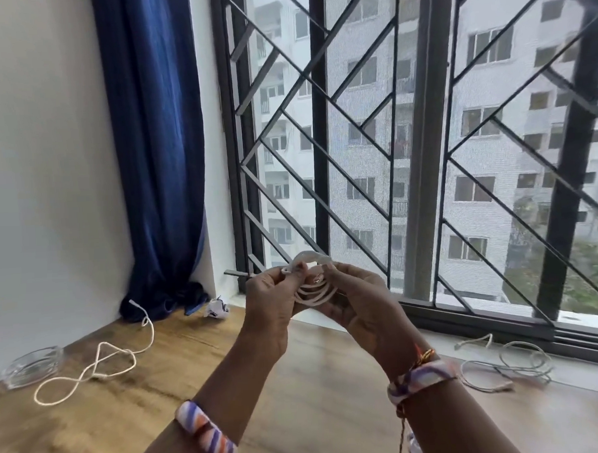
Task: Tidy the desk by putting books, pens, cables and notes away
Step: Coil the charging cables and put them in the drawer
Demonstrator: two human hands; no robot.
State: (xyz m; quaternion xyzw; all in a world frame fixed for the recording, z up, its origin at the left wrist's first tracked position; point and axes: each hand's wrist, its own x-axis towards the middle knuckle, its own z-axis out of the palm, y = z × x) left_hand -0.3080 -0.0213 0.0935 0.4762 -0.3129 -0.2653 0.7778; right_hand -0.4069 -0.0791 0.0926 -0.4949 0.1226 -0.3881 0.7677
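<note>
The white cable [312, 287] was wound into a small coil of several loops, pale cream in colour, held up in the air between both hands above the wooden worktop [155, 421] and in front of the window grille [355, 138]. One loop arched over the top of the coil; that part was motion-blurred. The left hand [272, 303] had its fingers curled about the left side of the coil, thumb and fingertips pinching strands near the top. The right hand [353, 296] closed its grip on the right side, fingers wrapped behind the loops. A second cable [101, 365], cream and braided-looking, lay loose in open loops on the worktop at left, its plug end lifted near the blue curtain [154, 157]. A third, thinner cable [509, 364] lay loosely coiled by the window track at right. A shallow clear glass dish [31, 368] sat at the far left against the wall; its contents could not be made out. A crumpled paper scrap [217, 308] lay at the foot of the curtain. Both wrists wore striped fabric bands; the near edge of the worktop and a white object at bottom right were cut off by the frame.
</note>
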